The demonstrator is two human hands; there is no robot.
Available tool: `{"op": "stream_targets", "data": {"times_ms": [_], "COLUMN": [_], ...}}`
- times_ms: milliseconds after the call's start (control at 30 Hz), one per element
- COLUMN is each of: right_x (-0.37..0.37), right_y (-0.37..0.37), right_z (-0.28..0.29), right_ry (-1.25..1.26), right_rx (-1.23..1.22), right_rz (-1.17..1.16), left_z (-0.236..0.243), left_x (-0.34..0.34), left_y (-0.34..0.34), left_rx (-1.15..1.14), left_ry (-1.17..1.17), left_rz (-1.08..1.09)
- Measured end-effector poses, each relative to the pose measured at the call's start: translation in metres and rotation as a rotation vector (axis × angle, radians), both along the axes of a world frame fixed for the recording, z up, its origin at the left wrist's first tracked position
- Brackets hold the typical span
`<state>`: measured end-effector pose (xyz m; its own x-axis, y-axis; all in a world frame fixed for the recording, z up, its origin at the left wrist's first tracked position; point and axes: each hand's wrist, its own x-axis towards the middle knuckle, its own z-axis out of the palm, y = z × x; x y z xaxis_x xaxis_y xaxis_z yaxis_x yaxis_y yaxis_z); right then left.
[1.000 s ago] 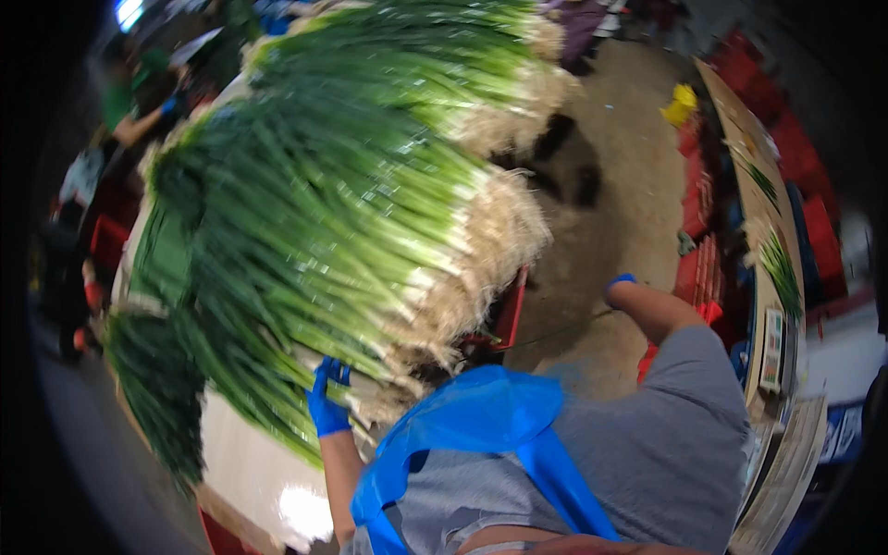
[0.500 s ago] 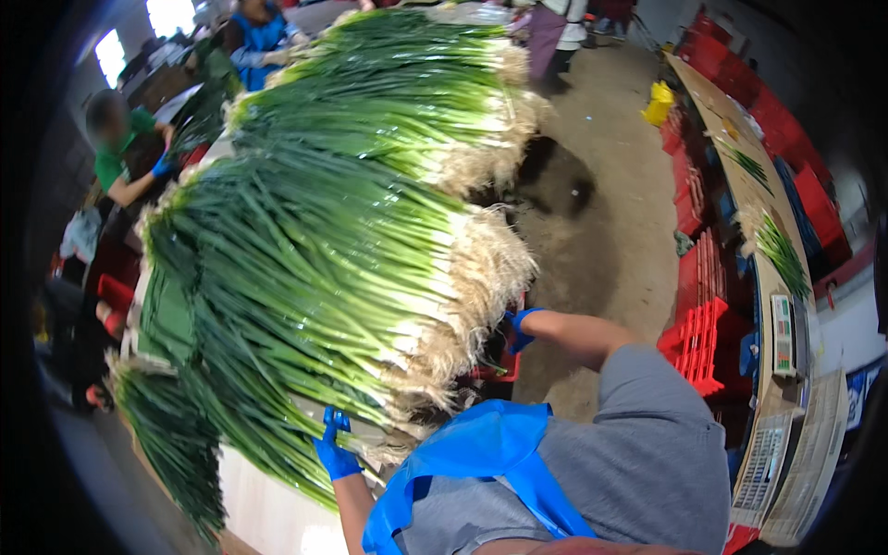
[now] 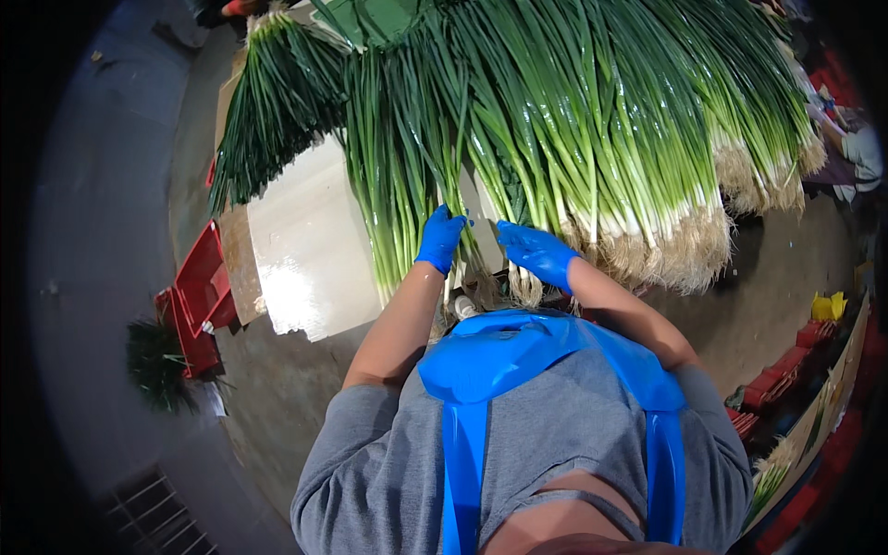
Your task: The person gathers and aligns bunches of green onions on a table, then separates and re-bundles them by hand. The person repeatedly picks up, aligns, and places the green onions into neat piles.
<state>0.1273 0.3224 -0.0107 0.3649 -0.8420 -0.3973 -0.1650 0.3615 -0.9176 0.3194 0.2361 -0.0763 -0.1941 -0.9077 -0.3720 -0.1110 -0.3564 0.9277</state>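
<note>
Green onions [image 3: 592, 139] across counter [image 3: 310, 222], leaves [image 3: 518, 55] far, roots [image 3: 666, 254] near, likely so root ends line up within reach. Left hand [image 3: 441, 239] curled at onions; grip cannot be told. Right hand [image 3: 538, 254] wide, fingers straight, just beside.

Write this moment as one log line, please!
left hand: over green onions; right hand: open, near roots; table: white, under green onions; red crate: left of table
</note>
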Motion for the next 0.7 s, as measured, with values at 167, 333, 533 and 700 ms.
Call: {"op": "stream_targets", "data": {"times_ms": [167,333,533,700], "right_x": [0.026,0.052,0.044,0.041], "right_y": [-0.029,-0.055,-0.06,-0.059], "right_z": [-0.025,-0.011,-0.031,-0.039], "right_ry": [0.857,1.13,0.855,0.872], "right_rx": [-0.122,-0.062,-0.037,-0.042], "right_rz": [0.027,0.085,-0.047,0.076], "left_z": [-0.007,-0.017,-0.028,-0.034], "left_x": [0.019,0.013,0.015,0.012], "left_y": [0.005,0.011,0.008,0.008], "left_rx": [0.032,0.272,0.446,0.255], "left_ry": [-0.203,0.115,0.508,0.224], "left_rz": [-0.091,-0.044,0.064,0.192]}}
